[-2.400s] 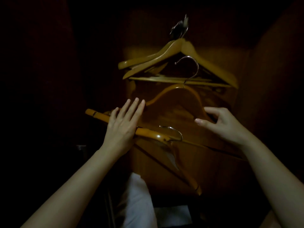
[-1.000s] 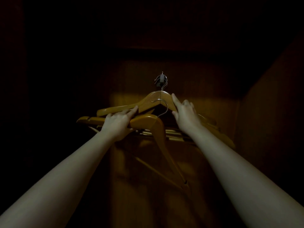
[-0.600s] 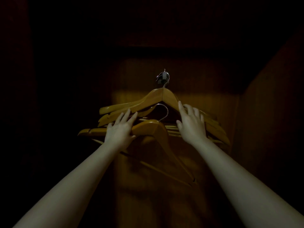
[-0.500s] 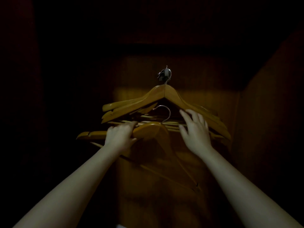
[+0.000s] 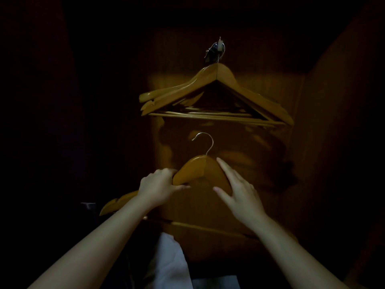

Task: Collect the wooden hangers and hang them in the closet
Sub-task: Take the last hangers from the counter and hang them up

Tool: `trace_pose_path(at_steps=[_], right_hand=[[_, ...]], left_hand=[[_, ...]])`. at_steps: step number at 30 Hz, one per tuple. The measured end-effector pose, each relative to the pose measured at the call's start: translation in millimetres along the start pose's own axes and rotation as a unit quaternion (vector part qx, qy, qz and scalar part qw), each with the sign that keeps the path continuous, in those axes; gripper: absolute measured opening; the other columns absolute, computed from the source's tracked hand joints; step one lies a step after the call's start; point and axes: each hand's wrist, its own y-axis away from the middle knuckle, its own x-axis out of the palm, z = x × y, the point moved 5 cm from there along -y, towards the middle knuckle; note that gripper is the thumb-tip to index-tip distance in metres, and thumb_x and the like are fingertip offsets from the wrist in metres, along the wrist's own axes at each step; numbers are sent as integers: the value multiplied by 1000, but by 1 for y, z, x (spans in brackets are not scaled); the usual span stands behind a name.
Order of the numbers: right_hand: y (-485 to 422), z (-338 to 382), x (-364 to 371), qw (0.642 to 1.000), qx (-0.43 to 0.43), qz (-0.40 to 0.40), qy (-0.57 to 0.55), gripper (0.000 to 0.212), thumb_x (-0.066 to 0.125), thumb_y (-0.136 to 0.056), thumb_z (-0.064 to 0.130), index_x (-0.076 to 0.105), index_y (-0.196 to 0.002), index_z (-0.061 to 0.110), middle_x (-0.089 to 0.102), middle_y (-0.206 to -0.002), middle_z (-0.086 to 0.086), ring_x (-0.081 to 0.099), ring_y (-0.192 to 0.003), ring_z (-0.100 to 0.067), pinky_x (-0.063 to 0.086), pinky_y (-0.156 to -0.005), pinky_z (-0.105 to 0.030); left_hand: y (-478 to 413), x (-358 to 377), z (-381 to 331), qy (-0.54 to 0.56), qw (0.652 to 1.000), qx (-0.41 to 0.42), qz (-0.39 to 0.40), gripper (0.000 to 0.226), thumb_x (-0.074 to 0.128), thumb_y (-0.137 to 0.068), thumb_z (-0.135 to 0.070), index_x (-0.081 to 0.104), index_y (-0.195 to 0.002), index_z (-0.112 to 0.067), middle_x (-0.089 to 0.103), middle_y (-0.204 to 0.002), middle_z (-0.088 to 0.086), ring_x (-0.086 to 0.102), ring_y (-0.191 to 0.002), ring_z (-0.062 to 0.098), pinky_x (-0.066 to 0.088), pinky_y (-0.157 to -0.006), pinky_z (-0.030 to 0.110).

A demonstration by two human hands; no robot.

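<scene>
Since hanger (image 5: 200, 170) dropped to frame centre, I call it unhung; left hand (image 5: 158, 188) grips it, right hand (image 5: 237, 190) rests flat on it

The held hanger (image 5: 193, 170) is honey-amber wood with a silvery hook (image 5: 205, 140). Above the held hanger, the hung hangers (image 5: 216, 80) are the same amber. Behind it the closet panel (image 5: 291, 153) is dark brown and faintly grained. Below it a cloth (image 5: 170, 261) is white.

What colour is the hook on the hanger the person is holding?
Silvery metal hook, on an amber-brown wooden hanger; the head view shows it, though dimly.
</scene>
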Motion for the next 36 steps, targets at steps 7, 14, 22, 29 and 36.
trace_pose_path(at_steps=[7,14,22,29,36], right_hand=[[-11,12,-18,997,-26,-71,19,69,53,-92,31,10,-146,37,38,-137,8,51,-115,-13,43,-91,-27],[-70,23,-75,984,-68,-155,57,67,53,-93,23,15,-147,31,40,-139,4,50,-119,-15,39,-87,-18],[-164,8,-140,974,-56,-196,94,68,49,-94,24,9,-149,26,39,-144,-1,44,-128,-28,37,-104,-43],[-222,-5,-163,978,-50,-172,110,67,49,-95,24,10,-149,24,35,-149,-4,36,-135,-30,30,-109,-44],[-238,-4,-157,972,-80,-173,141,69,50,-94,23,8,-149,24,40,-145,-6,41,-130,-32,35,-104,-44]], left_hand=[[9,-27,0,86,991,98,-44,52,57,-88,-37,39,-135,-28,60,-122,-2,60,-106,13,51,-90,30],[-36,-94,-37,-4,952,206,-224,50,52,-93,-29,36,-140,-27,50,-135,-5,52,-117,13,44,-90,24],[-129,-151,-89,-96,913,237,-320,44,45,-95,-26,39,-138,-18,60,-118,2,62,-99,19,52,-79,34],[-187,-160,-99,-123,919,184,-326,46,39,-98,-26,31,-142,-19,57,-124,5,60,-103,22,50,-79,35],[-192,-154,-87,-114,921,152,-341,44,38,-98,-28,31,-141,-22,58,-118,4,61,-95,20,50,-68,29]])
